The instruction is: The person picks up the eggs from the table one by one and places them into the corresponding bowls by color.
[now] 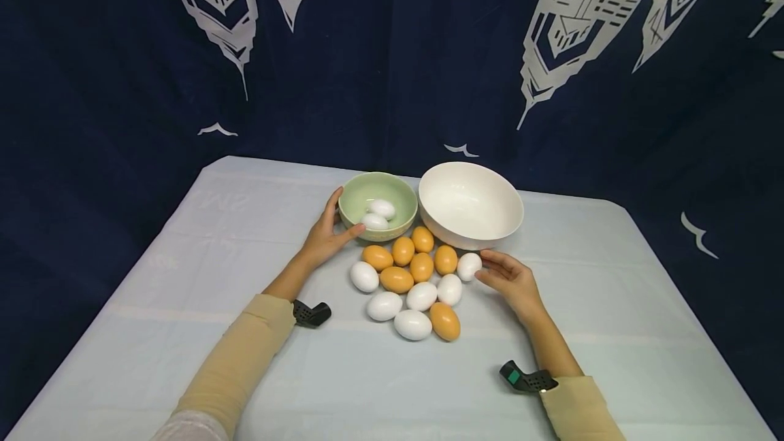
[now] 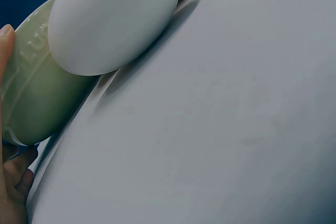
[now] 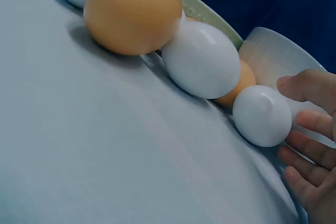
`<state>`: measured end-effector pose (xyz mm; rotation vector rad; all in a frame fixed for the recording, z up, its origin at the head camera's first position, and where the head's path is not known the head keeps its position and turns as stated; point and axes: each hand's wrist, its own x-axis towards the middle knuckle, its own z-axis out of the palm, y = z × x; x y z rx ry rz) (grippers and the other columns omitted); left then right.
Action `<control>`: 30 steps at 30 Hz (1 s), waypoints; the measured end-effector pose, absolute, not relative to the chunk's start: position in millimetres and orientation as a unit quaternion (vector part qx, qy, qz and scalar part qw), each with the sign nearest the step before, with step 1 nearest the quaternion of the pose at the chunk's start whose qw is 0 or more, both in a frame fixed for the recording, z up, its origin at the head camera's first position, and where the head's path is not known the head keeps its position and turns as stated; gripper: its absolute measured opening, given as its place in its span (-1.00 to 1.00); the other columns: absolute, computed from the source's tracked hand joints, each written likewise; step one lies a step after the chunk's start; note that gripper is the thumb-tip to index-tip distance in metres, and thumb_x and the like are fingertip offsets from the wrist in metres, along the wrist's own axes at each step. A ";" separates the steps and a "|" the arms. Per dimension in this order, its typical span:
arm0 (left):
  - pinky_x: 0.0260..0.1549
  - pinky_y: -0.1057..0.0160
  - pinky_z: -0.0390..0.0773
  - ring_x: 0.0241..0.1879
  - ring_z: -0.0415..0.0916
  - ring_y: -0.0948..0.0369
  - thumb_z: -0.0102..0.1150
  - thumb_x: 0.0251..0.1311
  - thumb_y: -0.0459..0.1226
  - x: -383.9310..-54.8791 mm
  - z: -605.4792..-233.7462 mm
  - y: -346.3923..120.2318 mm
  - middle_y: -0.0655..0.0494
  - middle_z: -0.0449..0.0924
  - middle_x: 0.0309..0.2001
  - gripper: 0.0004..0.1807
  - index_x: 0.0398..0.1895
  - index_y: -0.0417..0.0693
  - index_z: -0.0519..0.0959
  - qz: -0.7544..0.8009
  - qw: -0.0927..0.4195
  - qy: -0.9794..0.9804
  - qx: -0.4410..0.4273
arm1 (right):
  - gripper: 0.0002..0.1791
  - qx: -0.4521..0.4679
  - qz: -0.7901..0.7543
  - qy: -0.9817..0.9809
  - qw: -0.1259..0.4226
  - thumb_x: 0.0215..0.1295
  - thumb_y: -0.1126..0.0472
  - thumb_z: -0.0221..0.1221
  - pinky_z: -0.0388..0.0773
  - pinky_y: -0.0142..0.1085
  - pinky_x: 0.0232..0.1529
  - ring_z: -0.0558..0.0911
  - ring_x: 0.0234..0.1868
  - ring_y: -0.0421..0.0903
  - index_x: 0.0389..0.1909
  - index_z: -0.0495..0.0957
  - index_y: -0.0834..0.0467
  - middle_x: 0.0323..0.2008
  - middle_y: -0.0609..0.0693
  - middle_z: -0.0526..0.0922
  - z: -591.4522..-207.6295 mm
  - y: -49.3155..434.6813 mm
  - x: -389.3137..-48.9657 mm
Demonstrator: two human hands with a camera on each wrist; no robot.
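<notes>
At the back of the table a light green bowl (image 1: 401, 223) holds two white eggs (image 1: 382, 208). My left hand (image 1: 324, 238) grips this bowl from its left side, thumb at the near rim and fingers round the outer wall. In the left wrist view a big white egg (image 2: 113, 22) hides part of the bowl. My right hand (image 1: 511, 283) is beside the rightmost white egg (image 1: 469, 267), fingers slightly bent. The right wrist view shows the thumb and fingers spread near that egg (image 3: 262, 116), not closed round it. Whether a fingertip touches it I cannot tell.
A larger white bowl (image 1: 511, 220) stands right of the green one, with nothing visible inside. Several orange eggs (image 1: 397, 280) and white eggs (image 1: 413, 325) lie loosely clustered before both bowls on the pale tablecloth (image 1: 245, 250). Behind the table hangs a dark blue printed curtain (image 1: 343, 87).
</notes>
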<state>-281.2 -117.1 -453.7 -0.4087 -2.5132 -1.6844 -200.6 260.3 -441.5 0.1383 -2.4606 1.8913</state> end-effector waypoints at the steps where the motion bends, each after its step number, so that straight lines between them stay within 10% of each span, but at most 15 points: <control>1: 0.31 -0.12 0.15 0.30 0.28 -0.11 0.29 0.23 -0.07 -281.3 -453.9 -116.9 -0.10 0.04 0.48 0.02 0.58 0.12 -0.18 -0.551 0.044 -0.823 -0.132 | -0.40 0.043 0.606 -0.794 0.017 0.19 0.29 0.36 0.44 -0.50 0.07 0.53 0.05 -0.35 0.22 0.41 0.41 0.20 0.24 0.47 -442.6 259.9 -200.8; 13: 0.31 -0.13 0.15 0.31 0.26 -0.14 0.29 0.23 -0.05 -281.6 -455.1 -117.3 -0.12 0.01 0.49 0.02 0.58 0.18 -0.19 -0.553 0.047 -0.819 -0.143 | -0.29 0.051 0.570 -0.820 0.020 0.11 0.32 0.41 0.30 -0.22 0.29 0.42 0.24 0.08 0.26 0.35 0.39 0.24 0.26 0.42 -446.9 251.5 -199.0; 30: 0.32 -0.10 0.14 0.33 0.23 -0.13 0.28 0.24 -0.06 -283.5 -457.2 -116.8 -0.10 -0.02 0.50 0.01 0.58 0.17 -0.19 -0.550 0.048 -0.822 -0.140 | -0.22 0.050 0.488 -0.871 0.036 0.07 0.24 0.46 0.31 -0.07 0.27 0.42 0.26 0.13 0.29 0.33 0.32 0.23 0.26 0.45 -452.0 247.9 -200.7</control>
